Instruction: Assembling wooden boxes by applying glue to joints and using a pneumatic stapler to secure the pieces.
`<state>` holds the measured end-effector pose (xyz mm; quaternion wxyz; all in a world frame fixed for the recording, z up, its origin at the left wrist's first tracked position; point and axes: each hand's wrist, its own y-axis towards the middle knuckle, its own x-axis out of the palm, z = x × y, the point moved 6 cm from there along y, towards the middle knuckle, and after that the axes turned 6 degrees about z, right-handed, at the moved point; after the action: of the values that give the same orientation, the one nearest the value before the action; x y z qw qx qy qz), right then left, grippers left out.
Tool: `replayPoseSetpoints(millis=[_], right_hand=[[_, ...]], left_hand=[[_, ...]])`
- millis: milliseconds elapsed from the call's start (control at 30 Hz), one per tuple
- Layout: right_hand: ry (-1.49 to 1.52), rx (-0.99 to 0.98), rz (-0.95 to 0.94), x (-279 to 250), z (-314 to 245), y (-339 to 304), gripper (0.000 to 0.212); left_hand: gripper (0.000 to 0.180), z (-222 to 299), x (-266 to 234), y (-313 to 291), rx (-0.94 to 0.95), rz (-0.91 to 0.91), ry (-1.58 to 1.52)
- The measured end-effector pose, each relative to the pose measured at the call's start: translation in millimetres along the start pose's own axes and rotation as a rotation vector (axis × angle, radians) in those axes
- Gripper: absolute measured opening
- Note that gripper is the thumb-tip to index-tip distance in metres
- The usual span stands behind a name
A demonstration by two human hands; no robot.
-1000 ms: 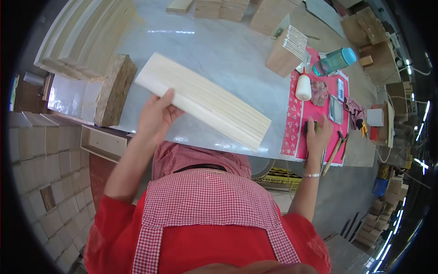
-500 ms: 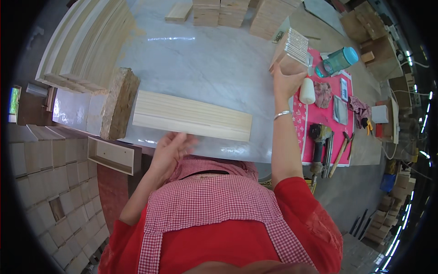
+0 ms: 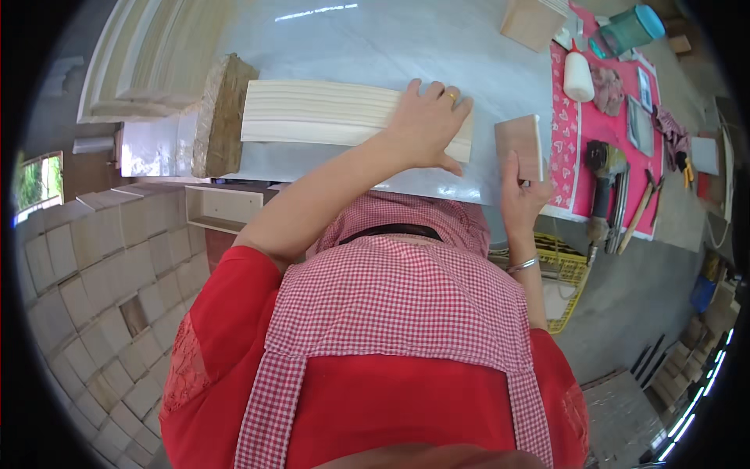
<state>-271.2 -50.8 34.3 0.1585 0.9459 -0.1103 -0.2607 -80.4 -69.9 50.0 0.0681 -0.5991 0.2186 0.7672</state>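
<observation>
A long pale wooden board [image 3: 316,113] lies flat across the worktable [image 3: 406,39], its left end close to a rough wooden block [image 3: 223,117]. My left hand [image 3: 426,125] rests on the board's right end, palm down with the fingers spread. To the right of that end, my right hand [image 3: 522,195] grips a small flat wooden panel [image 3: 519,147] by its near edge. The panel is apart from the board and tilted up from the tabletop. Some fingers of the right hand are hidden behind it.
Tall boards [image 3: 156,62] stand at the left. A stack of small panels [image 3: 533,22] sits at the far right. On a pink mat are a white glue bottle [image 3: 577,76], a teal water bottle [image 3: 627,33], a nail gun [image 3: 601,184] and a hammer [image 3: 637,211]. A yellow crate [image 3: 574,270] stands below.
My right hand has come back from the panel stack with one panel in it. My left hand has moved right onto the board's end. The whole view has shifted.
</observation>
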Motion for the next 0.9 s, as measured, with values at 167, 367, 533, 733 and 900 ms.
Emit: replayPoseSetpoints(millis=[167,367,533,733,900], right_hand=[[0.001,-0.112,-0.112,8.1,-7.9,-7.3,0.019],[0.004,-0.136,-0.121,35.6,-20.2,-0.4,0.04],[-0.038,-0.197,-0.144,51.6,-29.2,-0.1,0.064],[-0.027,-0.157,-0.156,54.8,-30.8,1.2,0.07],[-0.042,-0.141,-0.16,55.4,-29.1,0.8,0.068]], left_hand=[[0.087,5.3,4.3,9.6,-0.039,-0.193,-0.082],[0.083,7.7,-64.1,18.5,0.03,0.066,-0.277],[0.083,10.3,-78.1,27.6,0.023,0.113,-0.279],[0.084,17.5,-72.4,34.7,0.027,0.004,-0.279],[0.083,19.4,-67.7,38.3,0.033,-0.009,-0.289]])
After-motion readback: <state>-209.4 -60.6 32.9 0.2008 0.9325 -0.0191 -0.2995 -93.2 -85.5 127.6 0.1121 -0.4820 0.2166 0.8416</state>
